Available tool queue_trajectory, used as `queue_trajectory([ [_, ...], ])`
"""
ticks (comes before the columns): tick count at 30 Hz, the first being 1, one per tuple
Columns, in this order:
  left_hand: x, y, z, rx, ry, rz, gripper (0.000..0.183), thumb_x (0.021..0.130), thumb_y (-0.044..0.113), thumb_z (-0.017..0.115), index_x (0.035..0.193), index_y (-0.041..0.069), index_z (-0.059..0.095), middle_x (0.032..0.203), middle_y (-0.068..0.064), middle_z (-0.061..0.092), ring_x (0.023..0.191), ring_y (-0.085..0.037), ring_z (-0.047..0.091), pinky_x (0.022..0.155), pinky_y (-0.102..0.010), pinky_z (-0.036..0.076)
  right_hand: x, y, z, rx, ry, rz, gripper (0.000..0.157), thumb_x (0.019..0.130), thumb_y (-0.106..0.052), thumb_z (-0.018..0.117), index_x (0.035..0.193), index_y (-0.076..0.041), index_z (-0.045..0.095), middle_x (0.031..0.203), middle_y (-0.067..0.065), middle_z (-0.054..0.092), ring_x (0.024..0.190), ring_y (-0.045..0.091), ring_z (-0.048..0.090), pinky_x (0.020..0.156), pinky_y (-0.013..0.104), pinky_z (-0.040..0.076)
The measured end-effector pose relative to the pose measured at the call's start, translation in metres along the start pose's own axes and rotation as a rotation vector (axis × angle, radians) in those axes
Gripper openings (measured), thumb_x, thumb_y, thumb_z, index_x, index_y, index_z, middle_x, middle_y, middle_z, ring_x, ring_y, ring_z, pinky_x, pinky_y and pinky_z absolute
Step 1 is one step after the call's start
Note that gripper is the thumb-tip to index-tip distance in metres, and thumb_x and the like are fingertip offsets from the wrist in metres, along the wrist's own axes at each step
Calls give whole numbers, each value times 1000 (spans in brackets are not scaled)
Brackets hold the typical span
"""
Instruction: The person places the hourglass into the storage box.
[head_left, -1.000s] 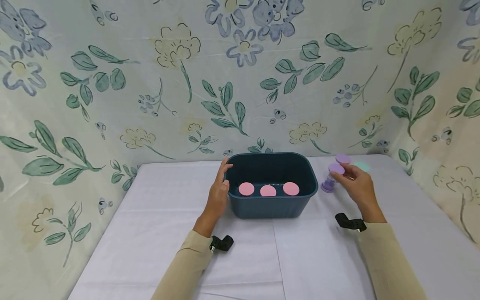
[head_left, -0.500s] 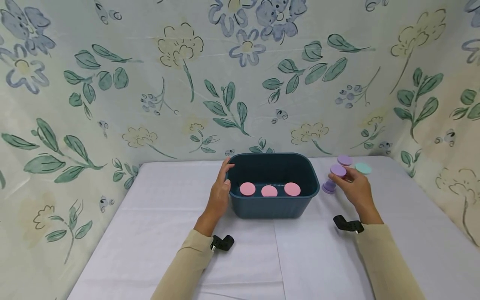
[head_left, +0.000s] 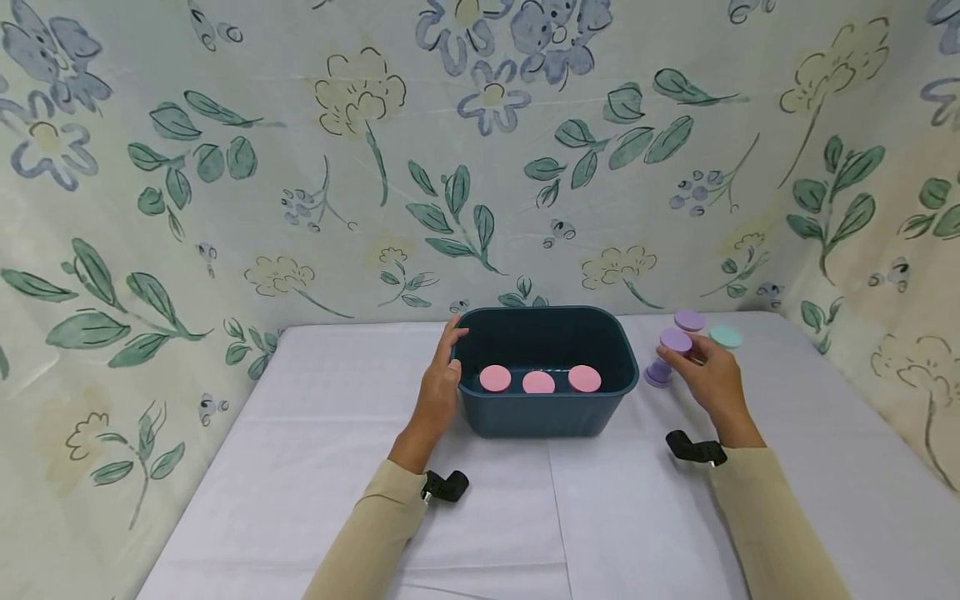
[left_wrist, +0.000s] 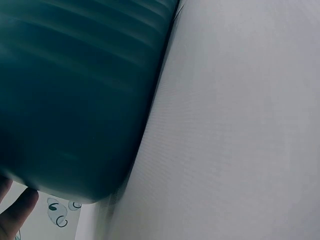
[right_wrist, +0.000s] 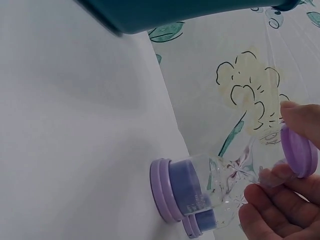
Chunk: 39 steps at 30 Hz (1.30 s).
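My right hand [head_left: 712, 379] pinches the upper purple cap of a sand timer [right_wrist: 200, 185] between thumb and fingers. Clear glass with purple sand shows below the fingers, down to a purple base close to the white cloth. Behind it stands a second purple-capped timer [head_left: 689, 320], with a mint-green cap [head_left: 726, 336] to its right. At the left end of a dark teal bin [head_left: 540, 414], my left hand [head_left: 437, 392] touches the side with fingers extended, fingertips [left_wrist: 22, 207] at its edge in the left wrist view. Three pink caps [head_left: 495, 378] show inside the bin.
A white cloth [head_left: 322, 433] covers the table under everything. Floral fabric [head_left: 315, 208] hangs behind and along both sides. Each wrist carries a small black camera [head_left: 697, 450].
The right hand has shifted very slightly toward the person, so more of the mint-green cap shows. Its pinch on the sand timer holds, and the left hand stays on the bin.
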<state>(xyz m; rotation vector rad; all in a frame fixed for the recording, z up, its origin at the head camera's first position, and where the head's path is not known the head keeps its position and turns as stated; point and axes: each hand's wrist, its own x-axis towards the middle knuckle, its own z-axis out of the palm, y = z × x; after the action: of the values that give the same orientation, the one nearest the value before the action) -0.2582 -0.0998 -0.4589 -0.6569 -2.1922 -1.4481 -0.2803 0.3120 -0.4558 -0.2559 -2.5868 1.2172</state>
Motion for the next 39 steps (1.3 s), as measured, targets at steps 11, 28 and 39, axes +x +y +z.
queue_trajectory([
  [11, 0, 1, -1, 10, 1, -19, 60, 95, 28, 26, 153, 18, 22, 160, 2, 18, 147, -21, 15, 108, -65, 20, -9, -16, -4, 13, 24, 25, 83, 81, -65, 60, 141, -9, 47, 133, 19, 52, 124, 37, 47, 93, 53, 47],
  [28, 0, 0, -1, 4, 0, 11, 60, 99, 40, 24, 154, 17, 21, 160, 0, 19, 146, -21, 15, 109, -65, 19, -15, -36, -16, 78, 39, -51, 77, 87, -54, 61, 143, -3, 43, 139, 21, 49, 128, 38, 45, 100, 52, 41],
  [39, 0, 2, -1, -1, -2, 4, 58, 97, 35, 25, 153, 17, 23, 160, -1, 18, 146, -21, 15, 109, -65, 19, -19, -49, -21, 116, 82, -47, 73, 87, -52, 62, 142, -7, 46, 139, 16, 51, 128, 32, 47, 103, 47, 40],
])
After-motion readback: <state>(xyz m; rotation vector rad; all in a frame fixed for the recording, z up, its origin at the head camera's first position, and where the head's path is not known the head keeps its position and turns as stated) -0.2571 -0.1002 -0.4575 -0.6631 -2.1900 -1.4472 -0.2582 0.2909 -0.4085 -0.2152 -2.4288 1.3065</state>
